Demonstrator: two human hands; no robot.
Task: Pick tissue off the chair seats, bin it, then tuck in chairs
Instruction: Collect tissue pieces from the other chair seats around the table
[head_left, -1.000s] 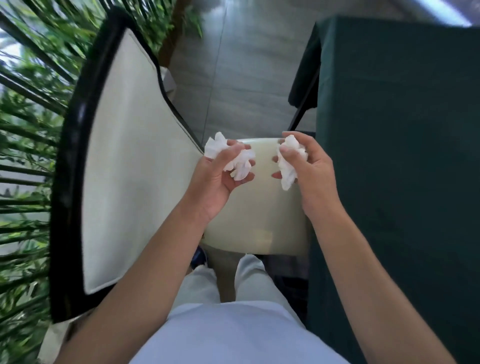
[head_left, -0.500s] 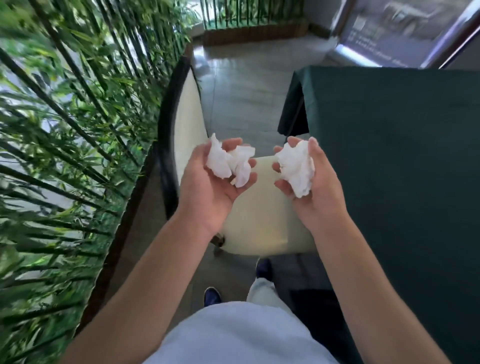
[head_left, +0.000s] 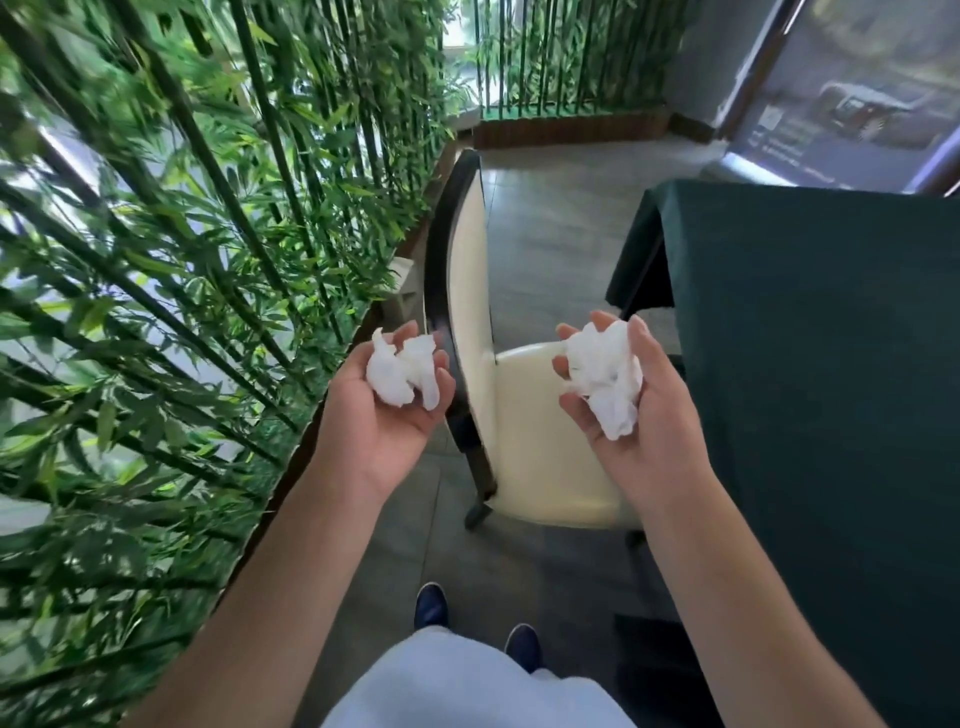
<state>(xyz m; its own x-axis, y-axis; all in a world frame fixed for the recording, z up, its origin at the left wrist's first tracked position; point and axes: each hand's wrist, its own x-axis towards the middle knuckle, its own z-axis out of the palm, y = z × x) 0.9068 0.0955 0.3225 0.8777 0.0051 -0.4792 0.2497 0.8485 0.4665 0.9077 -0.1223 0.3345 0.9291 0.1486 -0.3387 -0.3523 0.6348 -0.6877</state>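
My left hand (head_left: 387, 410) is palm up with a crumpled white tissue (head_left: 400, 371) held in its curled fingers. My right hand (head_left: 631, 415) is also palm up, and its fingers curl round a second, larger wad of tissue (head_left: 605, 376). Both hands hover above a cream chair (head_left: 530, 421) with a black frame. The chair's seat shows bare between my hands and is partly under the edge of the green-clothed table (head_left: 821, 364). No bin is in view.
A screen of bamboo plants (head_left: 171, 260) runs along the left, close to the chair's back. Grey tiled floor (head_left: 550, 244) stretches ahead to a low wooden planter (head_left: 566, 130). My two dark shoes (head_left: 431, 605) stand on the floor behind the chair.
The view has pulled back from the chair and tilted up, showing more floor and bamboo. Both hands have turned palm up and drifted apart, still holding their tissues.
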